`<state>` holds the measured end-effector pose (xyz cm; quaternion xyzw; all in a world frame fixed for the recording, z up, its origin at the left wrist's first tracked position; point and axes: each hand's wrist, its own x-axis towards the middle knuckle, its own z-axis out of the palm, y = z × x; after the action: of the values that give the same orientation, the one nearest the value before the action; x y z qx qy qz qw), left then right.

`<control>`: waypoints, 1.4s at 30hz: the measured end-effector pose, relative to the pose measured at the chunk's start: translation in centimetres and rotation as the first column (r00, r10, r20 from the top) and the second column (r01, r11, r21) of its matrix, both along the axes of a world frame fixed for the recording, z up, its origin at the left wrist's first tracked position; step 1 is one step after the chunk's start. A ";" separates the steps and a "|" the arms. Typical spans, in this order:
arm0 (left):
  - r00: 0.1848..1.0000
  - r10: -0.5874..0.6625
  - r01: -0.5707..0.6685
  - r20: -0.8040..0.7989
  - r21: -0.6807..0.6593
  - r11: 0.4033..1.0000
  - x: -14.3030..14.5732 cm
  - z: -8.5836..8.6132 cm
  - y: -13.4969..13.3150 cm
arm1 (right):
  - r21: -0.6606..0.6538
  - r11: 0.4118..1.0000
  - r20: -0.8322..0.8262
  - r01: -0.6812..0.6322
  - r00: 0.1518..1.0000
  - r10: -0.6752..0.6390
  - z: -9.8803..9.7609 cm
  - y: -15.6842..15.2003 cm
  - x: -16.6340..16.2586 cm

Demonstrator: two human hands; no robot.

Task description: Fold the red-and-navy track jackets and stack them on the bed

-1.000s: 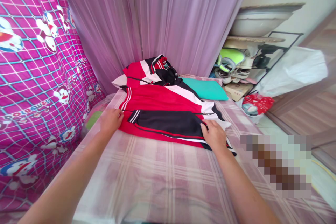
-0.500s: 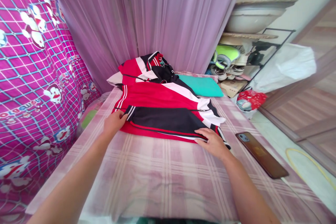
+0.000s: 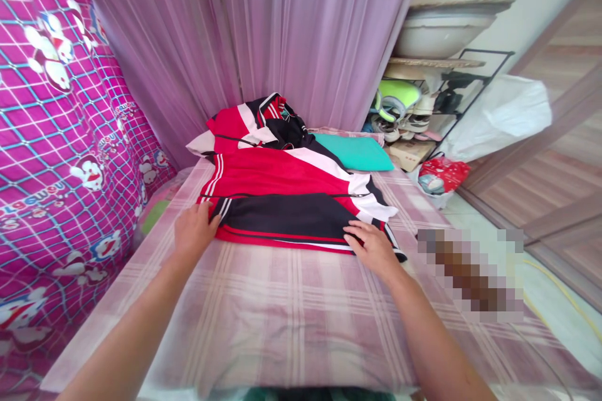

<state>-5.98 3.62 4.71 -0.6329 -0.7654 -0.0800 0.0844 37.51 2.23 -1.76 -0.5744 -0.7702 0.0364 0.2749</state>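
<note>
A red, black and white zip-up track jacket [image 3: 277, 172] lies spread on the bed-like surface, one black sleeve [image 3: 286, 216] folded across its near part. At the striped cuff of that sleeve rests my left hand [image 3: 195, 232], thumb and fingers apart over the jacket's left edge. My right hand [image 3: 371, 247] lies on the sleeve's other end near the jacket's right side, fingers spread and pressing on the cloth. Toward the curtain, the jacket's far part is bunched up, with black, white and red folds.
A plaid cloth [image 3: 263, 313] covers the surface. A folded teal cloth [image 3: 352, 151] lies behind the jacket. At right are a pixelated brown object [image 3: 470, 276], a rack with shoes [image 3: 416, 119] and a red bag [image 3: 442, 174]. A purple curtain [image 3: 263, 31] hangs behind; patterned pink fabric [image 3: 70, 200] hangs left.
My left hand has loosened from its pinch on the sleeve cuff and shifted slightly left. My right hand stays on the sleeve, its fingers a little more spread. The view has shifted slightly.
</note>
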 end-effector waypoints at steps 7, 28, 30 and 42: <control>0.969 -0.245 0.245 -0.011 -0.019 0.969 4.7 -2.8 2.8 | -0.072 0.992 0.059 -0.102 0.993 0.107 4.1 3.4 -11.2; 0.959 -0.271 0.267 0.081 0.055 0.962 4.0 -5.5 3.6 | -0.182 0.983 0.241 0.008 0.970 0.037 0.1 3.6 1.6; 0.925 -0.357 0.339 0.132 0.140 0.930 2.8 -5.7 3.3 | -0.099 0.995 0.187 -0.030 0.981 0.048 0.3 2.6 2.6; 0.794 -0.594 0.606 0.129 -0.099 0.789 -7.7 -2.7 -1.5 | -0.209 0.953 0.214 -0.221 0.940 0.265 1.3 -3.5 7.6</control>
<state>-13.70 2.15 2.00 -0.8432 -0.5312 -0.0793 -0.0234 45.14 -1.30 -0.42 -0.4976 -0.8561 0.0709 0.1198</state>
